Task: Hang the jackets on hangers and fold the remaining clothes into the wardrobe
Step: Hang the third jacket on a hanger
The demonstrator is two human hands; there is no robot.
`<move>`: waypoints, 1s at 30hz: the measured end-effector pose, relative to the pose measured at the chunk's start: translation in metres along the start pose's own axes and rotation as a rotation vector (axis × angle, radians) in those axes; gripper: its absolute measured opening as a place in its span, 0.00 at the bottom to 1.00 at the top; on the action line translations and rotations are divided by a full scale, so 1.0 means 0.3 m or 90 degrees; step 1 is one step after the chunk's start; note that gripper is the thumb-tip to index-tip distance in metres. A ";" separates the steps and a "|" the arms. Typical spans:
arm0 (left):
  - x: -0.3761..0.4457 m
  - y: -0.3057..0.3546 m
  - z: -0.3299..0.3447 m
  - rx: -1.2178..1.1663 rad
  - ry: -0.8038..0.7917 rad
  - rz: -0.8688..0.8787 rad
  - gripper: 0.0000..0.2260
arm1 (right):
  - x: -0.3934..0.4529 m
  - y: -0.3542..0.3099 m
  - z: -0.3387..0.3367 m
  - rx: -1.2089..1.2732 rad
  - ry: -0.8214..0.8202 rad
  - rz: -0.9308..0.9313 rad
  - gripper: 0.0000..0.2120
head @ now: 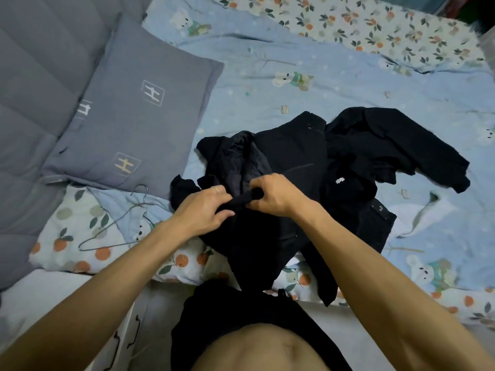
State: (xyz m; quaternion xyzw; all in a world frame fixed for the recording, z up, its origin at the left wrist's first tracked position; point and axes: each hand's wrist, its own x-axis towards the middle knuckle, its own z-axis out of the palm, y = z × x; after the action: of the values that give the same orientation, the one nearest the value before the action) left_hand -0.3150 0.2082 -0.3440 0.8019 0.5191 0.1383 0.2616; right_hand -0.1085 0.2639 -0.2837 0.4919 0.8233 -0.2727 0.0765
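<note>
Both your hands meet over the black jacket (270,162) spread on the bed (308,65). Your left hand (205,210) has fingers curled, pinching a dark fold of the jacket; your right hand (270,195) grips the same fold, thumb tucked under. More black clothes (388,145) lie heaped just beyond and to the right of your right hand. A wire hanger (117,223) rests left of your left hand, near the grey pillow (139,116).

Hands: left hand (204,210) and right hand (270,195) pinch black jacket (281,162)
Beside: wire hanger (117,223), grey pillow (134,111)
</note>
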 end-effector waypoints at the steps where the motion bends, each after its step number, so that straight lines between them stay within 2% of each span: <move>1: -0.002 -0.004 -0.003 0.006 -0.011 -0.004 0.09 | -0.022 -0.005 0.004 0.036 0.001 0.005 0.11; 5: 0.057 -0.096 0.028 0.082 -0.148 -0.089 0.07 | -0.112 -0.009 0.027 0.172 0.069 0.009 0.10; 8: 0.094 -0.171 0.076 0.052 -0.207 -0.208 0.06 | -0.166 0.043 0.038 0.212 0.084 0.069 0.08; 10: 0.117 -0.153 0.101 0.007 -0.154 -0.233 0.06 | -0.203 0.112 0.053 0.186 0.082 0.154 0.03; 13: 0.145 -0.051 0.089 -0.078 0.000 -0.146 0.05 | -0.243 0.185 0.054 0.193 0.072 0.282 0.10; 16: 0.114 0.068 0.021 -0.145 0.086 -0.052 0.05 | -0.240 0.155 0.004 0.271 0.077 0.200 0.16; 20: 0.005 0.239 -0.119 -0.222 0.203 -0.015 0.05 | -0.195 0.093 -0.030 0.271 0.054 0.054 0.04; 21: -0.037 0.273 -0.155 -0.242 0.228 -0.018 0.05 | -0.179 0.088 -0.027 0.273 0.050 0.039 0.05; 24: -0.142 0.327 -0.220 -0.288 0.250 -0.006 0.04 | -0.152 0.087 -0.029 0.305 -0.031 0.011 0.25; 25: -0.164 0.327 -0.225 -0.305 0.250 -0.014 0.07 | -0.147 0.085 -0.034 0.369 -0.092 -0.003 0.28; 27: -0.198 0.310 -0.220 -0.386 0.271 -0.062 0.20 | -0.135 0.071 -0.046 0.575 -0.192 -0.010 0.26; 29: -0.221 0.297 -0.213 -0.428 0.317 -0.104 0.26 | -0.102 0.060 -0.041 0.674 -0.176 0.026 0.21; 30: -0.232 0.294 -0.208 -0.409 0.330 -0.116 0.25 | -0.080 0.048 -0.038 0.613 -0.135 0.027 0.20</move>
State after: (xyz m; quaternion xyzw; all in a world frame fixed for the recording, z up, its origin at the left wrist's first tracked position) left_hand -0.3081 0.1340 -0.2393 0.5689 0.5671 0.4663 0.3706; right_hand -0.0827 0.2567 -0.2699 0.4579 0.5812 -0.6690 -0.0705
